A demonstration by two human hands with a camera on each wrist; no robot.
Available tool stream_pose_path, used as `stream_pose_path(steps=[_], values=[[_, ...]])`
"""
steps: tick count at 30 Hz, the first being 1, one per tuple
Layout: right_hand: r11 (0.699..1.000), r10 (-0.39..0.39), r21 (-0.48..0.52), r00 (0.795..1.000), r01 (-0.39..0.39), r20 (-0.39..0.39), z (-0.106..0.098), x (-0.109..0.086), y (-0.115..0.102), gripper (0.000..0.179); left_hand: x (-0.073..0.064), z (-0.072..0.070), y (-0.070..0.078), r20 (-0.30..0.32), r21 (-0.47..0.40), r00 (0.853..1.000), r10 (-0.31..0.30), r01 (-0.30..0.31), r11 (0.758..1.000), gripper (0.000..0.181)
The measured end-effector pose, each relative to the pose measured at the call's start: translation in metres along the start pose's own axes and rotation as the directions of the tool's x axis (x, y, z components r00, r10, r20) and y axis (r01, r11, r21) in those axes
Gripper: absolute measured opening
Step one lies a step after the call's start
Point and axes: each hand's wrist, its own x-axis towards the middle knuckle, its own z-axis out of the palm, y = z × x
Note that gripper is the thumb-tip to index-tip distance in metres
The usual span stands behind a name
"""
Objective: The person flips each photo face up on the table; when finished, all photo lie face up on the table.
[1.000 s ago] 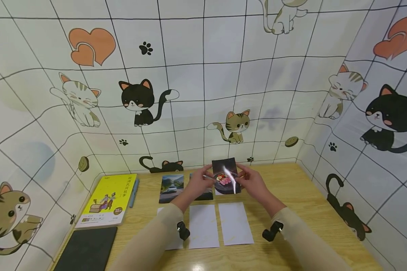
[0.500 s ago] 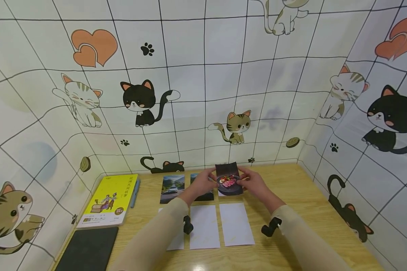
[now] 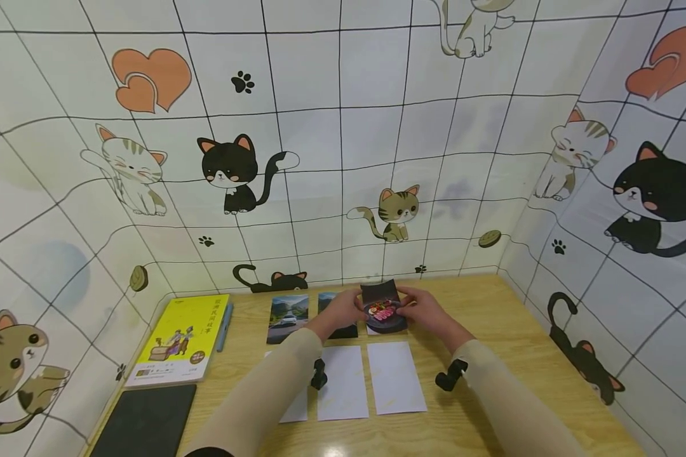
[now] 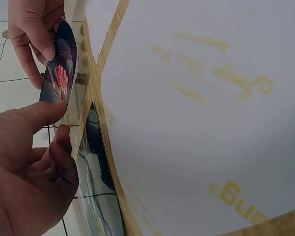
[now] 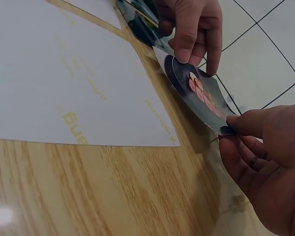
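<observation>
A photo print of sliced meat on a dark plate (image 3: 382,310) is held between both hands at the back of the table. My left hand (image 3: 343,313) pinches its left edge between thumb and fingers. On the opposite edge, my right hand (image 3: 425,310) pinches it the same way. The print bows slightly in the right wrist view, its surface (image 5: 201,93) tilted above the wood. A sliver of white shows under its lower left corner. Left of it lie a car-on-road photo (image 3: 288,318) and another photo (image 3: 345,331), partly hidden by my left hand.
White sheets with faint yellow print lie in front: one in the middle (image 3: 343,384), one at right (image 3: 397,377), one partly under my left sleeve (image 3: 296,406). At left are a yellow book (image 3: 180,336), a blue pen (image 3: 224,327) and a black board (image 3: 143,419). Cat-patterned walls enclose the table.
The meat photo has come down a little and tips flatter, and the bright glare on it is gone. Both hands have stayed on its edges.
</observation>
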Motion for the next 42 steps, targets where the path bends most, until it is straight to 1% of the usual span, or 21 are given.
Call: stream_pose_path(steps=[5,8,10,14,17,23,27,32,38,40,42], values=[[1.000,-0.001,-0.022,1.000,0.001,0.017,0.000,0.005,0.005,0.067,0.003,0.002,0.001,-0.020,0.088,1.000,-0.017,0.018,0.996,0.081],[0.999,-0.009,-0.048,0.999,0.011,0.035,0.001,0.008,0.007,0.068,0.004,0.002,0.002,-0.012,0.117,0.999,-0.038,0.039,0.992,0.081],[0.996,-0.016,-0.088,0.999,0.020,0.039,0.002,0.009,0.008,0.067,0.004,0.002,0.003,-0.004,0.126,0.999,-0.053,0.054,0.991,0.082],[0.982,-0.029,-0.184,0.999,0.033,0.026,0.003,0.011,0.007,0.067,0.006,0.001,0.003,0.004,0.150,0.998,-0.061,0.060,0.987,0.083],[0.976,-0.020,-0.214,0.999,0.025,0.024,0.003,0.012,0.007,0.067,0.007,0.001,0.003,0.005,0.171,0.998,-0.057,0.055,0.984,0.082],[0.977,-0.009,-0.212,0.998,0.021,0.060,0.001,0.017,0.010,0.069,0.007,0.000,0.002,0.006,0.172,0.999,-0.047,0.046,0.984,0.081],[0.976,0.001,-0.218,0.996,0.018,0.087,-0.002,0.021,0.014,0.071,0.005,0.000,0.003,0.003,0.155,0.999,-0.049,0.048,0.987,0.080],[0.980,0.013,-0.196,0.994,0.009,0.106,-0.007,0.024,0.016,0.072,0.004,-0.001,0.003,0.006,0.134,0.998,-0.056,0.055,0.989,0.079],[0.982,0.007,-0.190,0.992,0.018,0.126,-0.008,0.025,0.016,0.071,0.009,0.001,-0.002,0.024,0.152,0.997,-0.073,0.069,0.986,0.077],[0.980,0.006,-0.196,0.992,0.019,0.125,-0.007,0.025,0.016,0.070,0.013,0.002,-0.004,0.030,0.157,0.996,-0.087,0.081,0.984,0.077],[0.979,0.013,-0.201,0.993,0.011,0.120,-0.007,0.025,0.015,0.069,0.014,0.002,-0.005,0.034,0.157,0.995,-0.089,0.082,0.984,0.077]])
